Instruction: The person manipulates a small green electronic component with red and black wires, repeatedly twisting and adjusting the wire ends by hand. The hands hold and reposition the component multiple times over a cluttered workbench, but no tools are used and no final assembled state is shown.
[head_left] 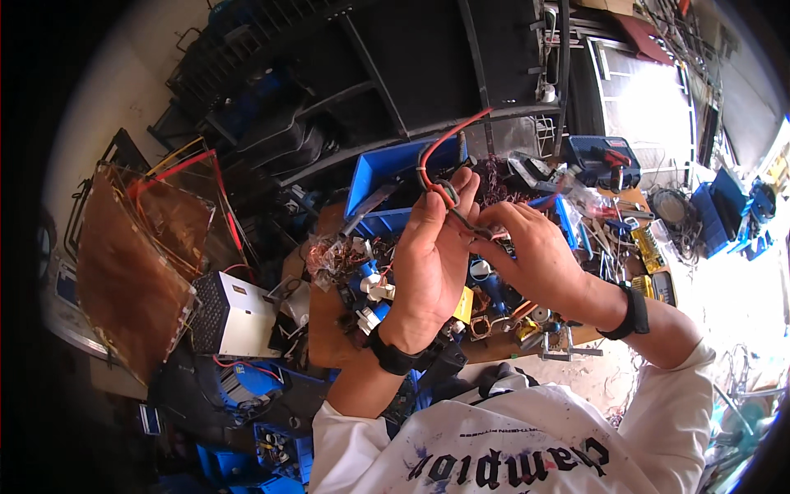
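Above a cluttered workbench (333, 333) I hold up a looped red and black wire (445, 194). Its red end sticks up and to the right, past the fingertips. My left hand (432, 267) is closed on the loop, pinching it between thumb and fingers with the palm turned up. The dark tail of the wire runs down to my right hand (543, 251), where thumb and forefinger pinch it. What the right fingertips cover is hidden. Both wrists carry black bands.
Behind my hands stands a blue bin (362, 185). White and blue fittings (374, 284), loose parts and tools crowd the bench. A red drill (615, 161) sits by a dark case at the back right. To the left are a perforated white box (247, 317) and a brown sheet (123, 263).
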A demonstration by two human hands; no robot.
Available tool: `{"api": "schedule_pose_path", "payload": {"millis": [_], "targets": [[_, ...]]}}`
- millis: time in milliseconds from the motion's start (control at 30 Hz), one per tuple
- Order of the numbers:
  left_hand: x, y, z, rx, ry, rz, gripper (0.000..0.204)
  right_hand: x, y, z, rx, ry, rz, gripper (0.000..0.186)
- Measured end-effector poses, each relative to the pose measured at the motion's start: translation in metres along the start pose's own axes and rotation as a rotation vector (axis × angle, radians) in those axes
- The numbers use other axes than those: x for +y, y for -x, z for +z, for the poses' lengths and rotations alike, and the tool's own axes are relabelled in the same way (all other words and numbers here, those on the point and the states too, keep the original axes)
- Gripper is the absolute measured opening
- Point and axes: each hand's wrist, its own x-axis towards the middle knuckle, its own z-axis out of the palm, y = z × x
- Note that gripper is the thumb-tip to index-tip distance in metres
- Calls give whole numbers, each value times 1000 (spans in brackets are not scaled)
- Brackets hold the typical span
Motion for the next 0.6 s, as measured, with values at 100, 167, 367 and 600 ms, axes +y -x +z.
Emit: {"api": "schedule_pose_path", "payload": {"millis": [100, 167, 367, 600], "targets": [[3, -1, -1, -20, -29, -9, 32, 9, -1, 2, -43, -219, 59, 21], [6, -1, -4, -43, -45, -22, 31, 6, -4, 0, -37, -373, 136, 18], [13, 4, -5, -132, -56, -26, 27, -12, -13, -12, -97, -375, 168, 17], [11, 10, -2, -194, -59, 85, 26, -21, -15, -2, 18, -414, 114, 12]]}}
